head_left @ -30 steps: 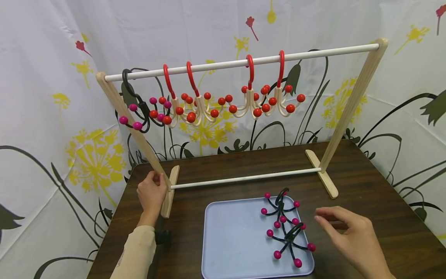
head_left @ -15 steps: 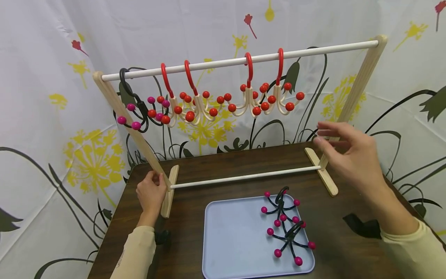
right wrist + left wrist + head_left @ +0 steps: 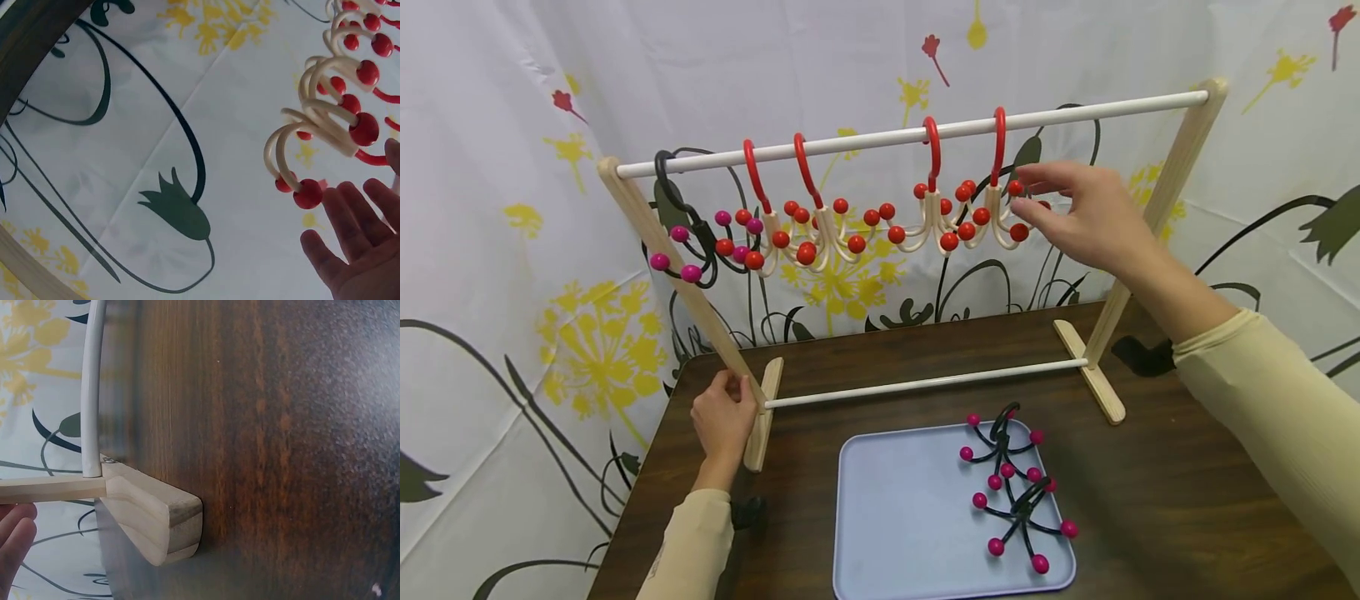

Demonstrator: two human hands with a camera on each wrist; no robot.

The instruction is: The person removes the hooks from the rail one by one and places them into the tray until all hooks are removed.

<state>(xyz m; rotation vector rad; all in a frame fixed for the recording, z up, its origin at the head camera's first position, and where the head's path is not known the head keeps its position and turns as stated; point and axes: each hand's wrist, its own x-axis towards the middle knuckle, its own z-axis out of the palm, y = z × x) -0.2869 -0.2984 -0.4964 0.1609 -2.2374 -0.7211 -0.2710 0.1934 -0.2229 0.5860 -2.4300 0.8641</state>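
Cream curved arms, tipped with glossy red balls [image 3: 1018,232] below a red hook [image 3: 1000,146], make up each of four cream hangers [image 3: 932,212] on the white top rail [image 3: 1105,111]: two towards the left, two right of the middle. One black hanger [image 3: 703,237] with magenta balls [image 3: 691,273] hangs at the rail's left end; two more like it lie on the right side of one blue tray [image 3: 910,508], on the dark table [image 3: 1187,467]. The right hand [image 3: 1093,218], thumb and fingers parted, is beside the rightmost cream hanger; whether it touches cannot be told. The left hand [image 3: 724,419] pinches the lower part of the left wooden post [image 3: 703,318], one of two.
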